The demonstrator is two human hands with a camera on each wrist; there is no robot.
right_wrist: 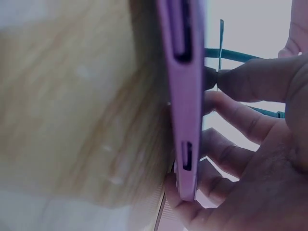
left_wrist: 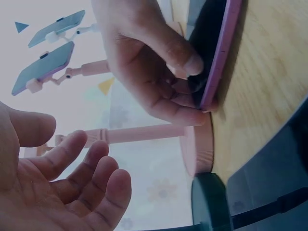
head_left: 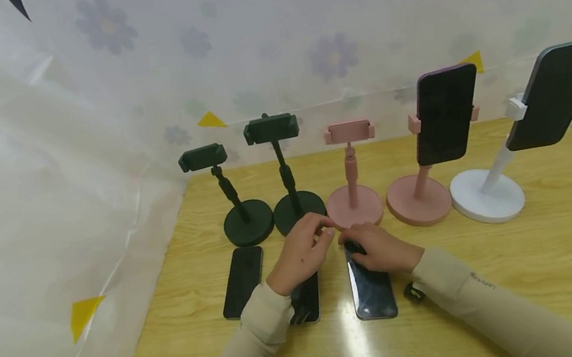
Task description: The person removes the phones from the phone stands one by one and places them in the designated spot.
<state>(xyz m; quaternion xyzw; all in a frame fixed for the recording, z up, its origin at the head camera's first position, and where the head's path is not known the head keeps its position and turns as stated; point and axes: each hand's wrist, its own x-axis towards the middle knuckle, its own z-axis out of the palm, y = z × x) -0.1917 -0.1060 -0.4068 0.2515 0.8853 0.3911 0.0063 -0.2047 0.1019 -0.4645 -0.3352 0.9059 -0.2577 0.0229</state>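
Note:
A dark-screened phone with a purple edge (head_left: pixel 373 298) lies face up on the wooden table. My right hand (head_left: pixel 384 247) grips its far end, thumb on the screen and fingers curled at the edge; the left wrist view shows this grip from the side. Beside it, my left hand (head_left: pixel 303 247) hovers with fingers loosely bent and holding nothing, its palm (left_wrist: pixel 43 192) visible in the left wrist view. Beneath the left forearm is a second dark phone (head_left: pixel 309 297), partly covered. Just beyond the hands stands a pink phone stand (head_left: pixel 351 170) with a bare clamp.
Two dark green stands (head_left: pixel 248 222) (head_left: pixel 289 181) with bare clamps stand at the left. Farther right, a pink stand (head_left: pixel 419 200) and a white stand (head_left: pixel 486 195) each bear a phone. Another phone (head_left: pixel 243 282) lies left, and a small black object (head_left: pixel 414 292) sits by the right wrist.

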